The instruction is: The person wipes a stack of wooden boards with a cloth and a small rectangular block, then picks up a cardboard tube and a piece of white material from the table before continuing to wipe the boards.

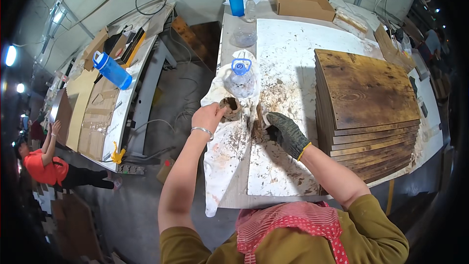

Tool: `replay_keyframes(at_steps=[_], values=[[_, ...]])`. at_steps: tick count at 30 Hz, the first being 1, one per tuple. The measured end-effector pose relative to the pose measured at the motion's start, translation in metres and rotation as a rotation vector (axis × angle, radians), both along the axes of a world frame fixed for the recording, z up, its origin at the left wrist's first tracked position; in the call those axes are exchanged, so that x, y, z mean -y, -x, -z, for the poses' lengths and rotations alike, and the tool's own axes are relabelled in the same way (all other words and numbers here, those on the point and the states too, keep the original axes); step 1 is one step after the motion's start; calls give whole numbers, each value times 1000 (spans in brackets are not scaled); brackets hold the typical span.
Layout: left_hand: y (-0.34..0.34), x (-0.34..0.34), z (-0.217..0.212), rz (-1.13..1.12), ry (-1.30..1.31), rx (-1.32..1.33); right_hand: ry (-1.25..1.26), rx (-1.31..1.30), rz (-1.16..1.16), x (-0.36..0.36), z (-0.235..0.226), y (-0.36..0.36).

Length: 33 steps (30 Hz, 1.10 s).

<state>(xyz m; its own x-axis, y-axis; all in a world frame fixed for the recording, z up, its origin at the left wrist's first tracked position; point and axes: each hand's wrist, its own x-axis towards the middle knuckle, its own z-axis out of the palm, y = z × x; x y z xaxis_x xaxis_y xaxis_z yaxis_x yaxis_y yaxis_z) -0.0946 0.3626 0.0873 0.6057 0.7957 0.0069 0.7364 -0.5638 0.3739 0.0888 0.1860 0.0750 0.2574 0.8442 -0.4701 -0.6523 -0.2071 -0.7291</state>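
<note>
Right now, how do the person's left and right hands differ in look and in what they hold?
The left hand is bare, with a bracelet at the wrist; the right hand wears a dark grey glove with a yellow edge.
The left hand grips a small stained cup-like container; whether the right hand holds anything is hard to make out.
Both forearms are bare below olive sleeves.

Bench: board stack right; cloth left, jug on it behind a cup; carton at the far end.
</note>
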Motion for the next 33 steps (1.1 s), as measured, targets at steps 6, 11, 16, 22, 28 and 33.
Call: replay_keyframes(at_steps=[6, 11, 16, 22, 28, 33], values=[[-18, 9, -15, 155, -358, 13, -55, 91, 12, -7, -6, -3], [-19, 3, -12, 156, -211, -25, -28, 238, -72, -14, -13, -1], [2, -15, -27, -47, -135, 206, -52, 96, -110, -20, -10, -6], [15, -13, -19, -200, 16, 369, -49, -39, -109, -29, -4, -2], [-8, 1, 8, 7, -339, 276, 0, -23, -129, -30, 1, 3], [-9, 4, 14, 2, -119, 265, -22, -92, -178, -31, 0, 5]])
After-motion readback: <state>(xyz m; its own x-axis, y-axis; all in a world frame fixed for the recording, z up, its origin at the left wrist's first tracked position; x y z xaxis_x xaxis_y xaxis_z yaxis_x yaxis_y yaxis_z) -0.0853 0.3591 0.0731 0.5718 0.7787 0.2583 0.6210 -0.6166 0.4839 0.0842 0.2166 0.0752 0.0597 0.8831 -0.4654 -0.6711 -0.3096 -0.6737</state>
